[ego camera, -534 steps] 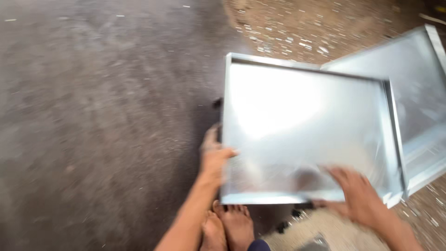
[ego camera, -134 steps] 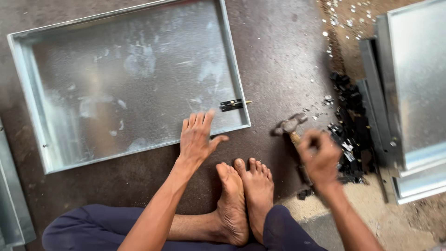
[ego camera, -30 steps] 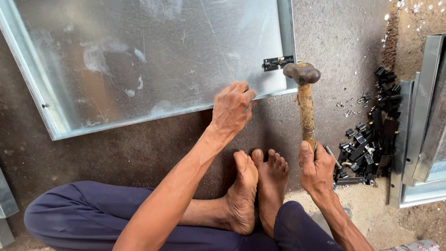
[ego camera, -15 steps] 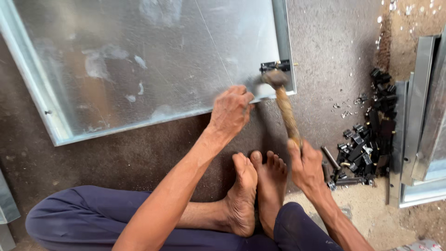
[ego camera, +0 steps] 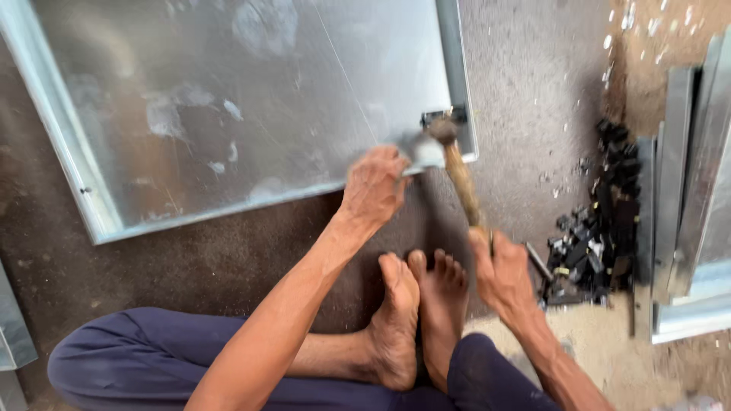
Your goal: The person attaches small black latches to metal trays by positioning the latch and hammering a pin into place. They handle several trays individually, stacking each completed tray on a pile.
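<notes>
presently, right hand (ego camera: 502, 270) is wrapped around the wooden handle of a hammer (ego camera: 457, 171), fingers closed tight on it; the hammer head sits at the near right corner of the sheet-metal tray (ego camera: 251, 106), just beside a small dark latch (ego camera: 444, 116) on the tray rim. left hand (ego camera: 375, 186) is curled at the tray's near edge, fingers bent (what they pinch is blurred, cannot tell). tray lies flat on the dark floor (ego camera: 533, 68), far of the person's bare feet (ego camera: 419, 312). pile of small black parts (ego camera: 601, 221) lies right, near stacked metal panels (ego camera: 697, 198).
</notes>
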